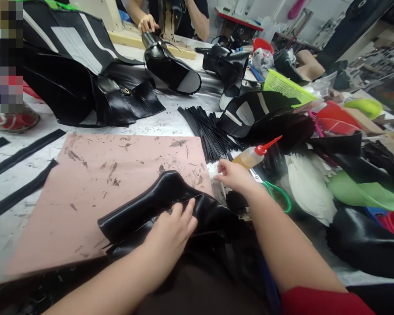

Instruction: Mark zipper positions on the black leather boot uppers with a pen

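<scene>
Messy white workbench (172, 117), with another person's hand (147, 24) by a black boot (167, 63) on the far side. Black leather piece (170, 190) lies over the near right part of a scuffed pink board (95, 175). Left hand (174, 223) just rests on it, fingers out, not gripping. Right hand (234, 176) is curled narrow by a red-tipped bottle (246, 159), left of green-handled scissors (265, 184); can't tell if it's pinching anything.

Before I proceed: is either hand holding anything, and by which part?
The left hand rests on the middle of the black boot; no clear grip shows. The right hand curls near the bottle; whether it holds anything cannot be told.
</scene>
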A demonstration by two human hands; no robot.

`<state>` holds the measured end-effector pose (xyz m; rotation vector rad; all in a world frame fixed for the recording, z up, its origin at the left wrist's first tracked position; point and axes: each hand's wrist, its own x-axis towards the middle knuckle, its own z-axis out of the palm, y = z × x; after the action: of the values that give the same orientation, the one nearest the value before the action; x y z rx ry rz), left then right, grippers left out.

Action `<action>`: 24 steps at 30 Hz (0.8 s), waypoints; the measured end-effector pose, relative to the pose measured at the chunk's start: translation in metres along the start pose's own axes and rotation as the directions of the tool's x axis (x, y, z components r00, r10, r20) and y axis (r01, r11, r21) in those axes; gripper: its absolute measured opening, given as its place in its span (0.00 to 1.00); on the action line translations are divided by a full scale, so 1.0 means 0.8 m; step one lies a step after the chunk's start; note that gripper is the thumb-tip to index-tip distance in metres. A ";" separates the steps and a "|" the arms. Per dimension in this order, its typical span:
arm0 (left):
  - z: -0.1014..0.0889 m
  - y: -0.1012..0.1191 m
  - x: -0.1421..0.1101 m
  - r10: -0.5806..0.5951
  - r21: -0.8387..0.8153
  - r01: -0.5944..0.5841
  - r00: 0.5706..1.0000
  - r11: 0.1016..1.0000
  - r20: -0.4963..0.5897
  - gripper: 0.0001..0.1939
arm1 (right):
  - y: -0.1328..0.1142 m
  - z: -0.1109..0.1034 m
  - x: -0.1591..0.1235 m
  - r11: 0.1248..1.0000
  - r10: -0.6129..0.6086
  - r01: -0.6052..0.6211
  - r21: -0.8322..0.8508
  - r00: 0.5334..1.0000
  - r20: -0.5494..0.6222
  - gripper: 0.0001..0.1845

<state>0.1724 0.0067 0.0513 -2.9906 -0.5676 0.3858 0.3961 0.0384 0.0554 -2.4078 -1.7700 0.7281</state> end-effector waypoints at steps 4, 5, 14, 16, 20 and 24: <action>-0.016 0.001 0.022 -0.034 -0.051 0.040 0.994 0.998 0.108 0.33 | 0.021 0.003 0.007 0.987 0.158 -0.157 -0.038 0.987 0.023 0.16; -0.019 0.002 0.027 -0.042 -0.056 0.050 0.991 0.997 0.130 0.35 | 0.022 0.006 0.008 0.987 0.161 -0.161 -0.007 0.986 0.050 0.17; 0.014 0.001 -0.051 -0.038 -0.042 0.026 0.949 0.999 -0.313 0.17 | -0.005 -0.016 -0.061 0.906 0.119 0.082 0.416 0.893 -0.434 0.05; 0.027 0.001 -0.083 -0.085 -0.036 0.077 0.881 0.996 -0.466 0.13 | -0.027 -0.014 -0.099 0.748 0.143 0.376 0.547 0.713 -0.687 0.08; 0.042 0.005 -0.114 -0.201 -0.095 0.178 0.831 0.980 -0.519 0.13 | -0.084 0.024 -0.150 0.410 -0.140 0.586 0.699 0.798 -0.587 0.07; 0.050 0.012 -0.116 -0.206 -0.090 0.186 0.842 0.978 -0.498 0.15 | -0.116 0.081 -0.140 0.403 -0.349 0.485 0.776 0.865 -0.360 0.06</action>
<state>0.0820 -0.0353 0.0328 -2.8430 -0.8083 -0.4234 0.2624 -0.0477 0.0652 -1.2297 -1.3462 0.9972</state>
